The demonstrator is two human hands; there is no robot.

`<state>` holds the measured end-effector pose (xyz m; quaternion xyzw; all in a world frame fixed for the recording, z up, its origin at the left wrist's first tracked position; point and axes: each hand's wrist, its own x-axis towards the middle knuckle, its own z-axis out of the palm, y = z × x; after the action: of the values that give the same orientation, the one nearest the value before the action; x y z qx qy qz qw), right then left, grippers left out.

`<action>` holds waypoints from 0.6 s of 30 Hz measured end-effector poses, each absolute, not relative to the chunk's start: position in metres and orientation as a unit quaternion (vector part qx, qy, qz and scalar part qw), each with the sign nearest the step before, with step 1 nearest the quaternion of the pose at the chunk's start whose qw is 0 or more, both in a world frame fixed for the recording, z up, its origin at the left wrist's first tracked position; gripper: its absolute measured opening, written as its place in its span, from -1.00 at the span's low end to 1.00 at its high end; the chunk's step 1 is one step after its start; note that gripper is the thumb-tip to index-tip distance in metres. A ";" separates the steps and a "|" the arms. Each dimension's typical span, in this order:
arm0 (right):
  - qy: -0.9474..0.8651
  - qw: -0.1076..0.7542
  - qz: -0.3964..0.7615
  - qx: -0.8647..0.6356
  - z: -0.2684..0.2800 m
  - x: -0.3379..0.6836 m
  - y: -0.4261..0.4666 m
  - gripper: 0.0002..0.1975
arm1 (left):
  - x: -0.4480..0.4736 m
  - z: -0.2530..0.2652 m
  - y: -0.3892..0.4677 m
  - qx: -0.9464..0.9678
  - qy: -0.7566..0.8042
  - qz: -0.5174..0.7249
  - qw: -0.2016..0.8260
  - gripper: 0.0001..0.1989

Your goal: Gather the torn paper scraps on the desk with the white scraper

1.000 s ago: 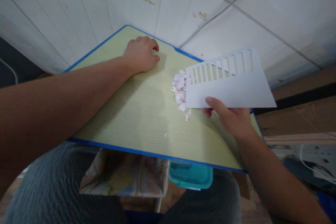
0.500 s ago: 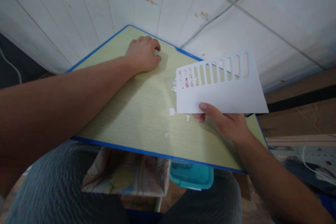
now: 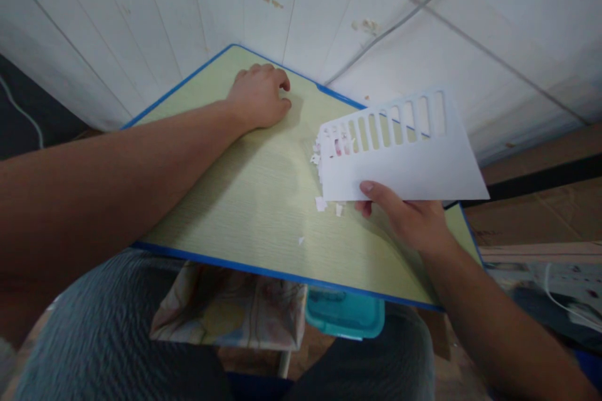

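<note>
My right hand (image 3: pixel 404 213) grips a white slotted sheet (image 3: pixel 399 172) by its lower edge, thumb on top and fingers beneath. A row of long rounded slots runs along its upper part, and the sheet is tilted over the table (image 3: pixel 254 200). Small torn paper scraps (image 3: pixel 316 153), some with pink marks, lie at its left end and show through the leftmost slots. Two more white scraps (image 3: pixel 320 203) are by its lower left corner. My left hand (image 3: pixel 261 97) rests on the far part of the tabletop, fingers curled, thumb and forefinger apart, holding nothing.
The yellow-green tabletop has a blue rim (image 3: pixel 226 263) and stands against a white panelled wall (image 3: pixel 226 0) with a grey cable (image 3: pixel 399 28). Below the front edge are a patterned fabric item (image 3: pixel 230 313) and a teal-lidded box (image 3: pixel 345 313). Cardboard (image 3: pixel 540 213) stands at right.
The slotted sheet has shifted slightly to the right in my right hand. One scrap near its lower left corner has also moved right. My left hand stays in place.
</note>
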<state>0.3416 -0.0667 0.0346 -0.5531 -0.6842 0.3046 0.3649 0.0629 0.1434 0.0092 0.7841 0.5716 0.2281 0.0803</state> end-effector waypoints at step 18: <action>-0.679 0.363 0.302 -0.562 0.035 0.340 -0.068 -0.41 | 0.059 0.002 0.153 0.786 0.561 0.249 0.075 -0.48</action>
<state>0.3400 -0.0677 0.0349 -0.5620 -0.6792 0.3018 0.3629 0.0592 0.1533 0.0019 0.7859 0.5608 0.2494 0.0753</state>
